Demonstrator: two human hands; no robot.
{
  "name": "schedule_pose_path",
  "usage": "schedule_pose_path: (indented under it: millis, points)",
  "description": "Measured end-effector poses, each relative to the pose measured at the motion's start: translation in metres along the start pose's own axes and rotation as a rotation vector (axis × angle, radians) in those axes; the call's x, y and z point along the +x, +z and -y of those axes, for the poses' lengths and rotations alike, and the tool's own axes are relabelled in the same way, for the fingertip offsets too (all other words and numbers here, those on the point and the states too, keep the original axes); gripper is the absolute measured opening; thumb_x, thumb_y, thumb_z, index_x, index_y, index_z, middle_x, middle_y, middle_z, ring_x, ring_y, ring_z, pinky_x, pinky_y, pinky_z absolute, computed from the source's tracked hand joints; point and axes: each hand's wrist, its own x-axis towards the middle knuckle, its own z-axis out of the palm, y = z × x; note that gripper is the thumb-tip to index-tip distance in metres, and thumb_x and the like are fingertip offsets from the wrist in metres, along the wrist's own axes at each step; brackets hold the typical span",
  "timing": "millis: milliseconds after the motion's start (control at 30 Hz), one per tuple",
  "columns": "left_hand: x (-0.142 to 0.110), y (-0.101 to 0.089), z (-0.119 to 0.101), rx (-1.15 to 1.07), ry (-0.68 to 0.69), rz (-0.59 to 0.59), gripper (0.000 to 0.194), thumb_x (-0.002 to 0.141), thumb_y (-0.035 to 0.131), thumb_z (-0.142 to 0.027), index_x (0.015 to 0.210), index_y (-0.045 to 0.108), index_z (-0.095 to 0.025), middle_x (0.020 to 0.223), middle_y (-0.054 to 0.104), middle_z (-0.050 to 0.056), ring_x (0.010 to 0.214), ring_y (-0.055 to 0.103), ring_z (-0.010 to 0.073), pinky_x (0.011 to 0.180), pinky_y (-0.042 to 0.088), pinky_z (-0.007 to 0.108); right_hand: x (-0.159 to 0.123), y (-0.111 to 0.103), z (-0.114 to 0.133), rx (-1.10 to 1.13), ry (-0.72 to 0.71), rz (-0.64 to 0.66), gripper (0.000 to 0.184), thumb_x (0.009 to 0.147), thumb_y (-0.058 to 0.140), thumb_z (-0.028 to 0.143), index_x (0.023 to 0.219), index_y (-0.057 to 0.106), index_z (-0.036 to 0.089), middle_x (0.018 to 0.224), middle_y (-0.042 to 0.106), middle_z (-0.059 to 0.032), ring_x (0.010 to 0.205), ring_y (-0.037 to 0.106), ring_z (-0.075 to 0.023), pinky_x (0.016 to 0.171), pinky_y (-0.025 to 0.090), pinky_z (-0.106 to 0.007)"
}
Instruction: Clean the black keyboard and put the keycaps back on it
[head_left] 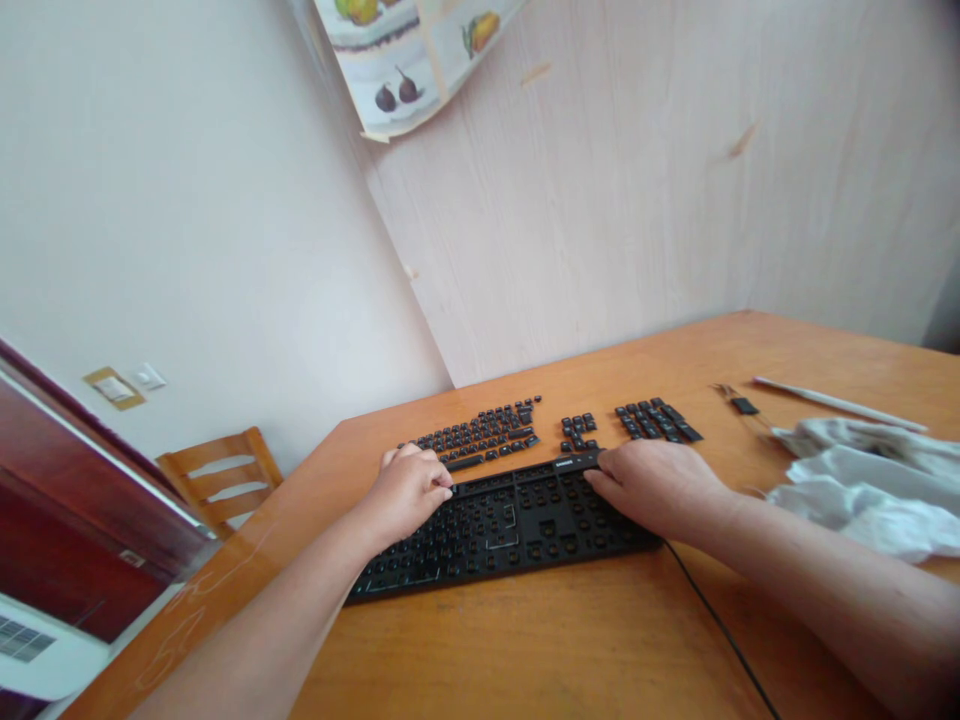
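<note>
Keyboard (544, 505) lies on the table (480, 650), loose keys (480, 432) beyond. Left hand (411, 486) touches its far edge, thumb and forefinger together; right hand (664, 482) covers the far right corner, grip indeterminable.

1 head cam, looks fwd/down, tilted, keyboard (529, 525) near, wall (217, 210) beyond

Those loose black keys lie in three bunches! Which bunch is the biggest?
The leftmost bunch, the one nearest the left hand: it spreads much wider than the middle bunch or the right bunch.
</note>
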Motion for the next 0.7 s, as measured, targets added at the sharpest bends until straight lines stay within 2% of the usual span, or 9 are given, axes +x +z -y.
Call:
schedule_pose_path:
  millis: [267,467,567,700]
  points:
    - [0.005,-0.004,-0.001,0.026,0.056,0.039,0.008,0.078,0.064,-0.029,0.074,0.071,-0.025,0.08,0.067,0.004,0.093,0.051,0.0243,0.09,0.031,0.043,0.0,-0.003,0.001,0.009,0.016,0.034,0.052,0.091,0.032,0.05,0.081,0.072,0.018,0.087,0.072,-0.0155,0.083,0.067,-0.0282,0.07,0.047,-0.036]
    - [0.011,-0.015,-0.015,0.112,0.129,0.102,0.009,0.074,0.064,-0.024,0.067,0.067,-0.023,0.074,0.063,0.006,0.087,0.05,0.0237,0.087,0.033,0.041,0.0,-0.001,-0.001,0.005,-0.003,0.015,0.052,0.091,0.032,0.051,0.081,0.072,0.019,0.087,0.072,-0.0147,0.083,0.068,-0.029,0.069,0.047,-0.036]
    - [0.013,-0.018,-0.019,0.092,0.127,0.128,0.012,0.073,0.064,-0.024,0.061,0.065,-0.023,0.07,0.06,0.005,0.085,0.05,0.0233,0.088,0.033,0.041,0.0,-0.001,-0.001,0.004,-0.002,0.012,0.05,0.091,0.034,0.05,0.082,0.072,0.019,0.087,0.071,-0.0143,0.084,0.068,-0.0281,0.069,0.047,-0.035]
    - [0.014,-0.018,-0.019,0.06,0.122,0.128,0.011,0.073,0.064,-0.023,0.063,0.066,-0.023,0.07,0.06,0.004,0.084,0.05,0.0227,0.088,0.033,0.041,-0.001,-0.003,0.0,0.02,0.003,0.023,0.05,0.091,0.034,0.05,0.081,0.072,0.018,0.087,0.072,-0.0148,0.083,0.068,-0.0282,0.069,0.047,-0.035]
